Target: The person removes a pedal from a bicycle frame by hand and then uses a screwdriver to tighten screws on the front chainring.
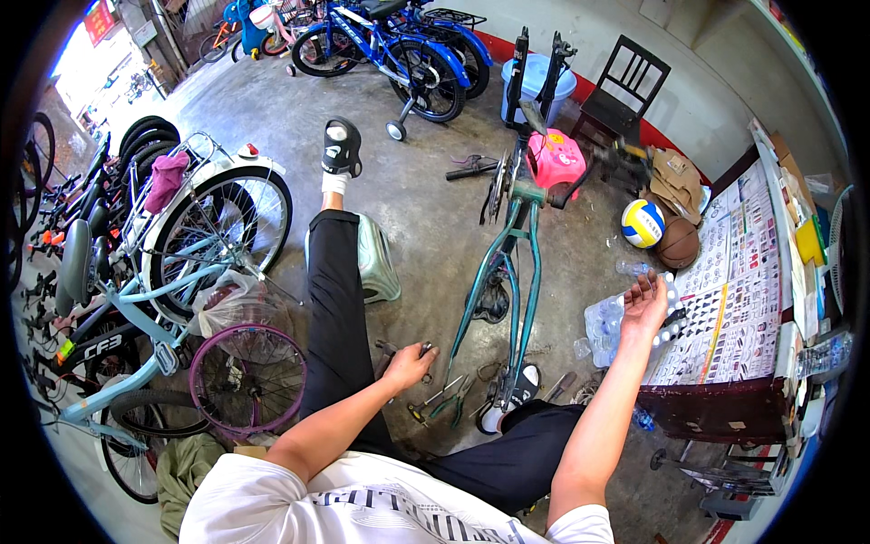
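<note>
Left hand (410, 366) grips tool (385, 348) (clear wrap (594, 337) holds bottles (610, 317)).

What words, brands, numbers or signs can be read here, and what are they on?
I won't copy wording, but it shows on:
Shirt: large dark letters, creased.
Black frame: large pale characters.
Blue bike: white letters, small.
Printed sheets: mostly too small to read.
Left sandal: unclear mark.
Red sign: too blurred.
</note>
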